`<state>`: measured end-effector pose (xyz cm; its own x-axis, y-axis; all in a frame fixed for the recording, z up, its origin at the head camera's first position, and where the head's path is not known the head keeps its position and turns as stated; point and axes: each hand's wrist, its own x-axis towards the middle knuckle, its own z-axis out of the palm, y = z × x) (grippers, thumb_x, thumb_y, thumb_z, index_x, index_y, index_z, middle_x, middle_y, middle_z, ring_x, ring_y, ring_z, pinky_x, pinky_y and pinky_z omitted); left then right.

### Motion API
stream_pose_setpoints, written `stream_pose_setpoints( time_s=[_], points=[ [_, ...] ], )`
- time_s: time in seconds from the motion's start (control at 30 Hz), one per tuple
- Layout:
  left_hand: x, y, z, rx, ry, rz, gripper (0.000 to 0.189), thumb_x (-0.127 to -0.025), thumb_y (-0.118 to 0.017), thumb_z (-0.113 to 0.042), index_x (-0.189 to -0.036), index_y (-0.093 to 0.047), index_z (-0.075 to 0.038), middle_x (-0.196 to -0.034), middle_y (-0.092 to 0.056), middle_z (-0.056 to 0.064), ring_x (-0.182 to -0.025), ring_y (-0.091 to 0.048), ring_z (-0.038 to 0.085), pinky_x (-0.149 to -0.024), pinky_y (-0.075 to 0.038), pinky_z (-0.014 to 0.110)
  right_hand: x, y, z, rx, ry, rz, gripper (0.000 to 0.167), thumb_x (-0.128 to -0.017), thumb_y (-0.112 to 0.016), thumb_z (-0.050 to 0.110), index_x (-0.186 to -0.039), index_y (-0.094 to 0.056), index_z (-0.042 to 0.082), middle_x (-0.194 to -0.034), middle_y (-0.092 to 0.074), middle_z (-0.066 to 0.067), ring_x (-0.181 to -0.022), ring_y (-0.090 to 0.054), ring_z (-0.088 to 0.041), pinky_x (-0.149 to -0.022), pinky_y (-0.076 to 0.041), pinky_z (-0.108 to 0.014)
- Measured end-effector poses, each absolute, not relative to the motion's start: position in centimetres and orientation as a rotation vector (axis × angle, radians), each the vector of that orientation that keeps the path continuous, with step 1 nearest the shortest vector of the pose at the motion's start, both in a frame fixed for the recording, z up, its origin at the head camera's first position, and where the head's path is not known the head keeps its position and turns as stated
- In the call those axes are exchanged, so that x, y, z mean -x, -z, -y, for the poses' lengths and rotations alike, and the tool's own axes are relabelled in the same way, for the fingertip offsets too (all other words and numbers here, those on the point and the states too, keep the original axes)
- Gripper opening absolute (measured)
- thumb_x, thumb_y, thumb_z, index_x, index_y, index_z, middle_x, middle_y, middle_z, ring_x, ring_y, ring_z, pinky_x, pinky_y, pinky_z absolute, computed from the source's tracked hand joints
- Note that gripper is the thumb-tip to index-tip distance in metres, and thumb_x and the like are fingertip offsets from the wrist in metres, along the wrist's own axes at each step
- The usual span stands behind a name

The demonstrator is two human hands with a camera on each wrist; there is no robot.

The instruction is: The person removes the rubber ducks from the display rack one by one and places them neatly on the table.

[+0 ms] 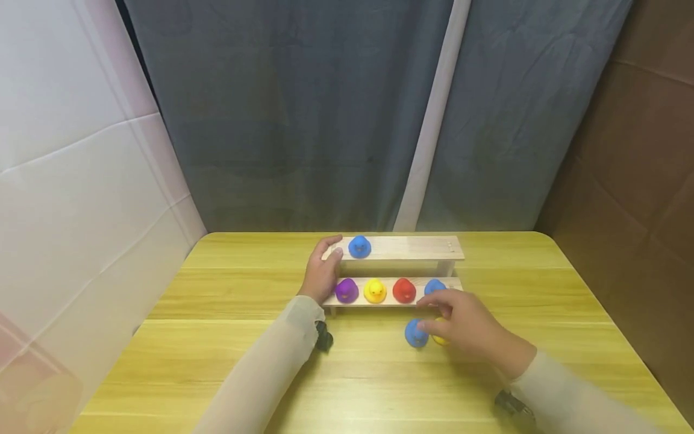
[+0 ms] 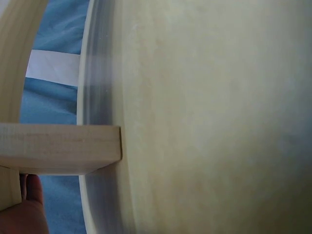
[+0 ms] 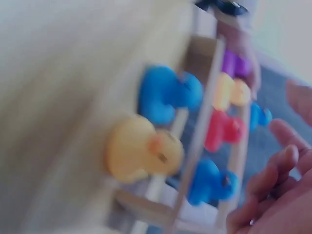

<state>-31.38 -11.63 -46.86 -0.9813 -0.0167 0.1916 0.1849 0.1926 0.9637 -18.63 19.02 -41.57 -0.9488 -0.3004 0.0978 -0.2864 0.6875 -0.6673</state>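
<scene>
A two-tier wooden stand [image 1: 406,248] stands on the table. My left hand [image 1: 321,274] grips its left end, thumb on the upper board; in the left wrist view fingers [image 2: 33,187] show behind the wood. One blue duck [image 1: 359,246] sits on the upper tier. Along the lower tier are a purple duck [image 1: 347,291], a yellow duck [image 1: 375,291], a red duck [image 1: 404,291] and another blue duck [image 1: 435,286]. My right hand [image 1: 468,322], loosely bent and holding nothing, hovers over a blue duck [image 3: 163,95] and a yellow duck [image 3: 139,151] on the table.
The wooden table [image 1: 217,337] extends around the stand, its far edge close behind it. A grey curtain [image 1: 282,132] with a pale strip hangs at the back. A white panel [image 1: 81,150] stands left, a brown one [image 1: 640,181] right.
</scene>
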Motion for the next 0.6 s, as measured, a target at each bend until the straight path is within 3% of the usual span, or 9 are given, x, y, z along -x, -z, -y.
stream_pose_setpoints(
  time_s=[0.07, 0.2, 0.43, 0.6],
  points=[
    [31.5, 46.9, 11.7, 0.157, 1.886, 2.303, 0.037, -0.106, -0.054, -0.027, -0.143, -0.061, -0.022, -0.153, -0.055, 0.006, -0.148, -0.044, 0.029, -0.127, -0.027, 0.052, 19.1, 40.6, -19.6, 0.497, 1.25, -2.839, 0.036, -0.084, -0.09, 0.025, -0.116, -0.078, 0.012, -0.075, -0.049, 0.0, -0.07, -0.046, -0.016, -0.057, -0.04, -0.026],
    [31.4, 47.0, 11.8, 0.149, 1.899, 2.305, 0.038, -0.106, -0.054, -0.027, -0.143, -0.06, -0.023, -0.154, -0.054, 0.006, -0.148, -0.043, 0.03, -0.127, -0.025, 0.054, 20.4, 39.2, -20.7, 0.497, 1.358, -2.896, 0.035, -0.086, -0.088, 0.023, -0.117, -0.077, 0.012, -0.087, -0.056, -0.004, -0.082, -0.052, -0.021, -0.059, -0.042, -0.027],
    [31.4, 47.0, 11.8, 0.145, 1.906, 2.305, 0.038, -0.106, -0.055, -0.028, -0.143, -0.061, -0.024, -0.153, -0.054, 0.006, -0.148, -0.044, 0.029, -0.127, -0.025, 0.053, 23.1, 38.0, -22.8, 0.351, 1.364, -2.986, 0.04, -0.094, -0.081, 0.033, -0.126, -0.073, 0.011, -0.121, -0.064, -0.016, -0.109, -0.057, -0.032, -0.087, -0.049, -0.042],
    [31.4, 46.9, 11.7, 0.155, 1.912, 2.294, 0.037, -0.106, -0.055, -0.028, -0.143, -0.061, -0.024, -0.153, -0.055, 0.006, -0.146, -0.044, 0.028, -0.128, -0.024, 0.053, 25.1, 38.0, -23.8, 0.256, 1.322, -3.017, 0.049, -0.096, -0.076, 0.042, -0.133, -0.07, 0.011, -0.137, -0.057, -0.018, -0.122, -0.055, -0.041, -0.094, -0.052, -0.055]
  ],
)
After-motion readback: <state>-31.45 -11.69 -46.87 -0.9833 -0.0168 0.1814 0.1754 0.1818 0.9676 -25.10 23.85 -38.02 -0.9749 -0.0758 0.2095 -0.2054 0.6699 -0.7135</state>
